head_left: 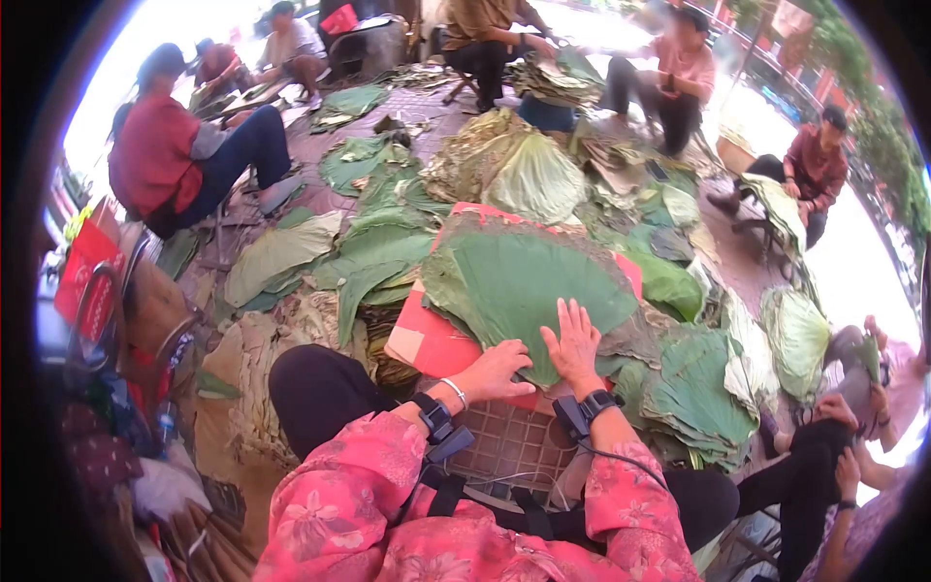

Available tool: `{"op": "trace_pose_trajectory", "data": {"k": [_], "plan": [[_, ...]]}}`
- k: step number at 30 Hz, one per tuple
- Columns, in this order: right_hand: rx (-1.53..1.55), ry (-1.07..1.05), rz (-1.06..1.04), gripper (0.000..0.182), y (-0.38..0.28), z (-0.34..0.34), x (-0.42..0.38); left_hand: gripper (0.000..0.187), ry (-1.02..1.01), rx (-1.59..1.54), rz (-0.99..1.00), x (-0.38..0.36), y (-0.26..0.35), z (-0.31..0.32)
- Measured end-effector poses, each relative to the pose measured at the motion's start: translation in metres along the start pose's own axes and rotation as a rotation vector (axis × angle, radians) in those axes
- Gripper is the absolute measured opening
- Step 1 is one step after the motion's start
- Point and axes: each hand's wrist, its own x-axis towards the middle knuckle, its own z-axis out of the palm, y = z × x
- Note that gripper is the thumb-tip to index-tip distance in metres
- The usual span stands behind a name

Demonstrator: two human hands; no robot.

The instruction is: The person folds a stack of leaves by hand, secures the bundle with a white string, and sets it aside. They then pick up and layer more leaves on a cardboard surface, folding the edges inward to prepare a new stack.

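Leaf [529, 276], broad, green and fan-shaped with a dull brown upper margin, spread across a red cardboard piece [412, 339] with a pale patch on its left corner; cardboard set just ahead of the lap, probably for a firm, level surface within easy reach of both arms. Bare left hand [499, 369], palm down and fingers bent, at the leaf's near left edge, perhaps to steady that corner; whether pinching or merely resting, impossible to tell. Bare right hand [574, 344], grip spread wide with thumb apart and nothing pinched, laid over the leaf's near part, seemingly to keep it flat. Nearer the body, between the knees, a brown gridded panel [509, 451], possibly a crate and likely a prop for the cardboard. Beyond, a pale yellow-green mound of layered leaves [533, 179]; to the right, a stack of dark green leaves [698, 393], presumably kept close for handling. On the wrists, black boxy devices [433, 417], strapped on, with a thin white bracelet [453, 392] beside the left one. At far left, a red bag-like item [89, 267] with white lettering too blurred to read; no brand or label legible elsewhere.
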Motion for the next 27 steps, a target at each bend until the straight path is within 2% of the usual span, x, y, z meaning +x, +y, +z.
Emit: {"op": "trace_pose_trajectory", "data": {"k": [2, 4, 7, 11, 12, 13, 15, 17, 20, 23, 27], "plan": [[-0.176, -0.066, -0.040, 0.059, -0.001, 0.016, -0.011, 0.042, -0.137, 0.151, -0.064, -0.009, 0.041, -0.035], [-0.153, -0.164, -0.001, 0.059, -0.003, 0.010, -0.007, 0.040, -0.145, 0.015, 0.022, -0.022, 0.071, -0.075], [-0.185, -0.302, 0.041, 0.058, -0.017, -0.014, 0.005, 0.038, -0.035, -0.135, -0.012, -0.052, 0.087, -0.144], [-0.120, -0.156, -0.115, 0.056, -0.028, -0.008, 0.017, 0.028, 0.428, -0.062, -0.171, -0.088, 0.060, -0.212], [-0.087, -0.169, -0.147, 0.055, -0.031, -0.003, 0.020, 0.026, 0.505, -0.221, -0.152, -0.096, 0.036, -0.221], [-0.054, -0.183, -0.179, 0.054, -0.032, 0.005, 0.020, 0.024, 0.531, -0.235, -0.368, -0.104, 0.021, -0.234], [-0.041, -0.174, -0.224, 0.053, -0.035, 0.015, 0.018, 0.023, 0.773, -0.143, -0.465, -0.122, -0.048, -0.227], [-0.082, -0.132, -0.242, 0.052, -0.036, 0.021, 0.011, 0.023, 0.855, -0.004, -0.593, -0.138, -0.117, -0.197], [-0.064, -0.166, -0.217, 0.052, -0.042, 0.018, 0.013, 0.024, 0.756, 0.071, -0.705, -0.151, -0.182, -0.136], [-0.057, -0.179, -0.208, 0.052, -0.044, 0.017, 0.013, 0.027, 0.781, 0.198, -0.670, -0.144, -0.206, -0.099], [-0.063, -0.181, -0.211, 0.052, -0.048, 0.016, 0.016, 0.014, 0.630, 0.334, -0.692, -0.129, -0.225, -0.094]]}}
